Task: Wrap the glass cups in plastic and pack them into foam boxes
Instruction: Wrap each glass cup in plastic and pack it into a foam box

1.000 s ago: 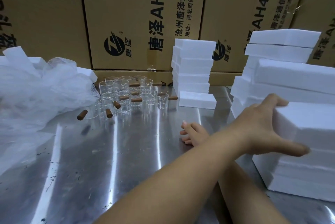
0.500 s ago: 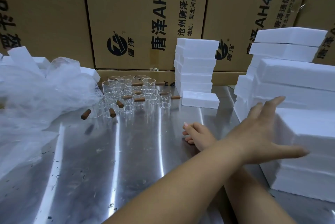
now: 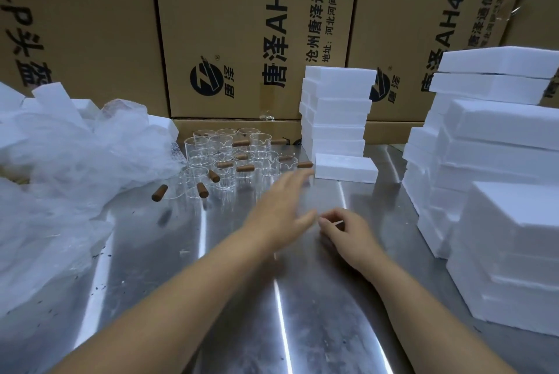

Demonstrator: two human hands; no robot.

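Both bare forearms run up from the near edge across the steel table [image 3: 187,283], which is scratched and shiny. The right hand [image 3: 351,234] rests on the metal a little right of centre, its fingers loosely curled under; they hold nothing that can be made out. Just left of it and slightly farther out, the left hand [image 3: 281,207] hovers above the table with its fingers straight and close together, blurred, gripping nothing and pointing toward the glass cups [image 3: 223,156]. Its fingertips lie right in front of the nearest cup on the right of the group; whether they touch it cannot be told. To the right, tall stacks of white foam boxes [image 3: 514,237] stand at the table's edge, well apart from both hands. On the left, a crumpled heap of clear plastic [image 3: 60,177] spreads over the table, with foam pieces poking out at its far side. The cups stand upright in a tight cluster beyond the hands, between the plastic and a single foam box [image 3: 346,167] lying flat; several carry short brown handles [image 3: 159,192]. Behind that box rises a narrower foam stack [image 3: 335,110], and brown cardboard cartons [image 3: 242,10] printed in black wall off the back
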